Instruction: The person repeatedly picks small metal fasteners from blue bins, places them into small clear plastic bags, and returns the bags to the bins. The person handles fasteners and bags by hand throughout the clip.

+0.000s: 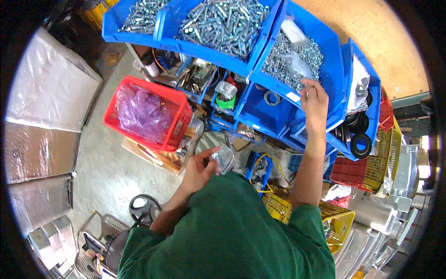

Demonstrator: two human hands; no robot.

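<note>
My left hand (200, 170) is in front of my body, its fingers and thumb closed on the near side of a small clear plastic container (225, 160). Something small and shiny seems to lie inside it. My right hand (315, 103) is raised at the front edge of a blue bin (329, 60), its fingers curled toward the thumb. Whatever they may hold is too small to make out. Many small silvery metal fasteners (278, 58) fill that bin, along with a clear plastic bag (297, 66) and a white packet (294, 32).
Blue bins of silvery bolts (223, 25) stand at the far side. A red crate (147, 114) holding a purple plastic bag (139, 111) is at left. Black discs (360, 145) fill a bin at right. Wrapped boxes (46, 83) line the left; yellow crates (341, 228) stand at right.
</note>
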